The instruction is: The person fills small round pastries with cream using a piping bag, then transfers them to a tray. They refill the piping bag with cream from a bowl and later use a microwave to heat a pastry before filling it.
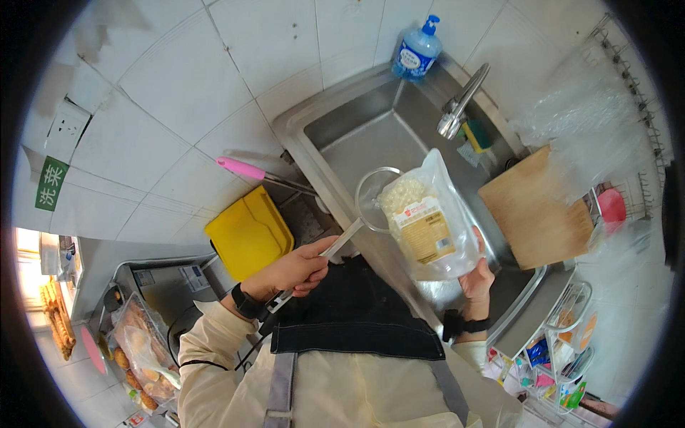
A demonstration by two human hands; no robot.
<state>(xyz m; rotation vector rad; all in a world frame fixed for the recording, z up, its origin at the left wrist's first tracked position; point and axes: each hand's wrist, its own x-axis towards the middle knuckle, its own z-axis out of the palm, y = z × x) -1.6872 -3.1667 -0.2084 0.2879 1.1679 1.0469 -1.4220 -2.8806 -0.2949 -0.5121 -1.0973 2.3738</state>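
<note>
My left hand (305,269) is closed around the long handle of a round-headed strainer (342,239). The strainer's round rim lies over the stainless steel sink (364,142), partly behind a clear plastic pouch (423,224). In my right hand (477,275) is that pouch, held at its lower right edge above the sink. The pouch bears a printed label and has pale, round pieces bunched at its upper left part. The far fingers of my right hand are hidden behind it.
A metal faucet (460,104) and blue pump bottle (416,51) stand at the sink's back. A wooden board (538,214) lies on the right. At left are a yellow lidded bin (250,232) and a pink-handled tool (241,168). A wire rack (567,321) holds packets, lower right.
</note>
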